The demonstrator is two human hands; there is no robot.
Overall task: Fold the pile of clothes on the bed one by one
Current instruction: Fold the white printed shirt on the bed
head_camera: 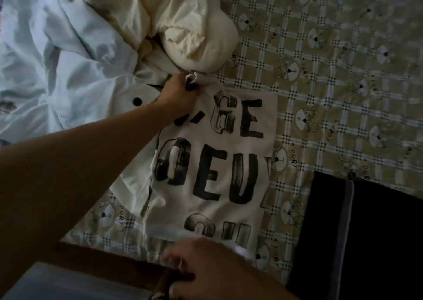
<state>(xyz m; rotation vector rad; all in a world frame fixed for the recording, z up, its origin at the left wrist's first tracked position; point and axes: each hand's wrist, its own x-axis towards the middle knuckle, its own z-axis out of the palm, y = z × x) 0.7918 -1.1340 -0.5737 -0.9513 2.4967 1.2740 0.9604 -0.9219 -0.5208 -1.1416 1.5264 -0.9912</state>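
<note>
A white T-shirt (231,139) with big black letters lies lengthwise on the bed, its print facing up. My left hand (178,93) reaches far forward and is shut on the shirt's far end, bunching the cloth. My right hand (206,265) is at the near end, fingers curled on the shirt's hem by the bed's edge. The pile of unfolded clothes sits beyond: a pale blue garment (57,59) at the left and a cream one (183,20) at the top middle, touching the shirt's far end.
The bed sheet (343,70) is olive with a checked pattern and round prints. A folded dark garment (366,231) lies at the right near edge. The bed's wooden edge (103,254) and the floor show at the lower left.
</note>
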